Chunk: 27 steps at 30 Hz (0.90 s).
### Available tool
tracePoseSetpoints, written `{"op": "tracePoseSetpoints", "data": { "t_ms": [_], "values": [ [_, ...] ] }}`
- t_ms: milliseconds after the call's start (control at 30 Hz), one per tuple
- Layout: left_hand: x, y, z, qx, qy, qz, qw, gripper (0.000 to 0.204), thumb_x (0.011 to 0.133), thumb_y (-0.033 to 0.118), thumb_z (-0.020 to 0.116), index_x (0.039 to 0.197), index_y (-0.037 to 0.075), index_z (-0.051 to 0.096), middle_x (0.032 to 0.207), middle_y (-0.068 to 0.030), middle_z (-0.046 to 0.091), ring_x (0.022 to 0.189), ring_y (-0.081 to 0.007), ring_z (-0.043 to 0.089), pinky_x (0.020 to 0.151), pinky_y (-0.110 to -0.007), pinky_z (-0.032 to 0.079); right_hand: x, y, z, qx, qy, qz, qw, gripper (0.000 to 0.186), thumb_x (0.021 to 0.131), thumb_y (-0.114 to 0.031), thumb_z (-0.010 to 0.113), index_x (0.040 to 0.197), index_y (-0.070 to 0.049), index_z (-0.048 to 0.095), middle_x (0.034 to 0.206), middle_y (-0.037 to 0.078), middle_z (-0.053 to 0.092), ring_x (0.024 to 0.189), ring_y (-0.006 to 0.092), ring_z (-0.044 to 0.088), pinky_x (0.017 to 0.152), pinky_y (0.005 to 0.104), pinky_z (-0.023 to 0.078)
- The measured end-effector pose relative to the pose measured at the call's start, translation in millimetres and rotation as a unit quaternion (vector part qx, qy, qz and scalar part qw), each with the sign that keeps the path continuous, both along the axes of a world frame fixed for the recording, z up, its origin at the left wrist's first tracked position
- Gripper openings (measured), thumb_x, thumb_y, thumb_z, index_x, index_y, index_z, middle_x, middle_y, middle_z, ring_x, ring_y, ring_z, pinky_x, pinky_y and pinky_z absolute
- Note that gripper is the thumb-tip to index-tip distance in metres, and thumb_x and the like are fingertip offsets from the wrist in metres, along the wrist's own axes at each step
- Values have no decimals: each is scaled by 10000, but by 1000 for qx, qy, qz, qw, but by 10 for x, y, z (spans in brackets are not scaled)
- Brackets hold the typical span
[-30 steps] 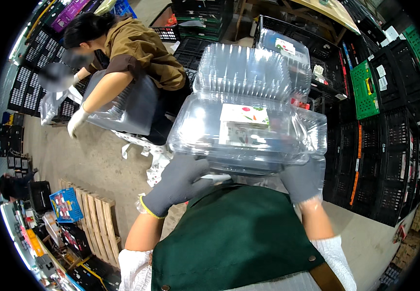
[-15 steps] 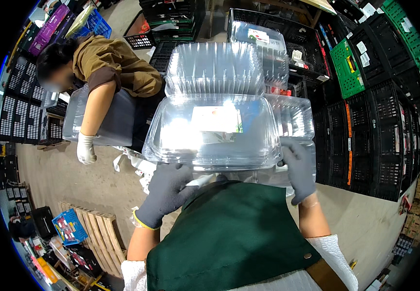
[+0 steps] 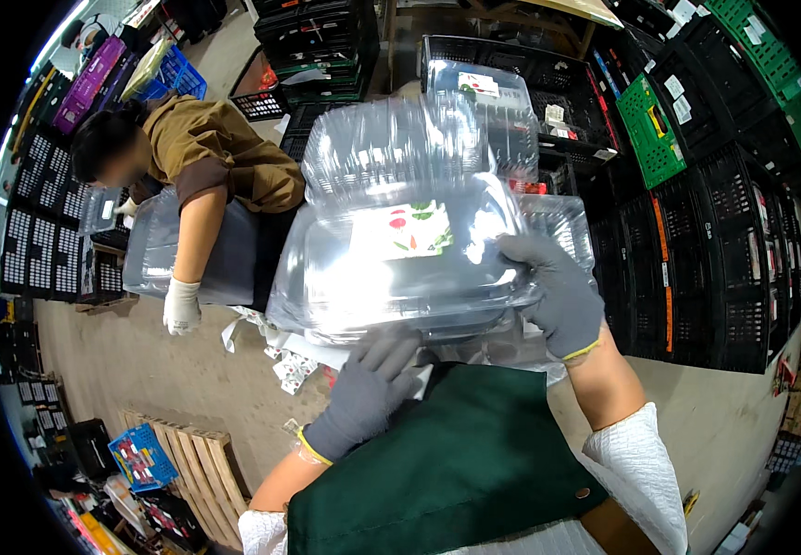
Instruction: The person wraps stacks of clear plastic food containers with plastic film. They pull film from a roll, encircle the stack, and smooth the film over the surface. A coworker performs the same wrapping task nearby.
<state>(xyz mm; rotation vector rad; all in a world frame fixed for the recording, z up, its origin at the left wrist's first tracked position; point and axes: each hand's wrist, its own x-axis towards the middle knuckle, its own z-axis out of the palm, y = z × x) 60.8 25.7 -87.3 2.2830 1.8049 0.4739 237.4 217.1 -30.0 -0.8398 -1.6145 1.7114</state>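
In front of me lies a stack of clear plastic trays with domed lids (image 3: 326,277), with a printed label (image 3: 419,230) of red and green pictures on top. My right hand (image 3: 559,294), in a grey glove, grips the stack's right end, fingers on top and thumb lower down. My left hand (image 3: 372,384), gloved the same, is at the near edge, its fingers stretched out and blurred; whether it touches the plastic I cannot tell. A small white piece (image 3: 419,379) shows beside it. Behind stands another ribbed clear stack (image 3: 391,148).
On the left, a co-worker in a brown top (image 3: 224,148) leans over clear containers (image 3: 150,245). Tall black crates (image 3: 696,268) line the right. Label strips (image 3: 294,370) hang below the stack. A wooden pallet (image 3: 201,472) lies on the floor at lower left.
My right hand has moved up and inward onto the stack's right end. My left hand has shifted right and slightly down. The top has tilted, and its label shows more clearly.
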Motion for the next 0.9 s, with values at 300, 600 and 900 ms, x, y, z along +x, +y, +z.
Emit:
{"op": "tracePoseSetpoints", "data": {
  "t_ms": [300, 600, 900],
  "values": [
    [-301, -59, 93, 63, -197, 122, 971, 142, 659, 34, 697, 719, 26, 569, 1057, -150, 623, 957, -311, 596, 792, -393, 487, 755, -201, 836, 52, -59, -289, 954, 483, 736, -62, 617, 1199, 19, 507, 960, 84, 584, 819, 137, 556, 733, 272, 471],
    [-708, -161, 433, 63, -339, 140, 928, 379, 691, -132, 521, 1020, 32, 610, 943, -131, 617, 847, -247, 604, 714, -299, 479, 1014, -637, -1111, 429, -653, -122, 612, 358, 838, -154, 537, 1188, -80, 515, 977, 143, 573, 893, 313, 587, 758, 451, 458],
    [-909, -392, 521, 62, -292, 160, 941, 174, 671, 9, 672, 821, 43, 590, 899, -99, 569, 835, -250, 560, 691, -326, 453, 425, -753, -1681, 162, -581, -123, 788, 387, 768, -246, 636, 1093, -45, 580, 1023, 190, 606, 884, 344, 626, 771, 428, 493]
  ]
}}
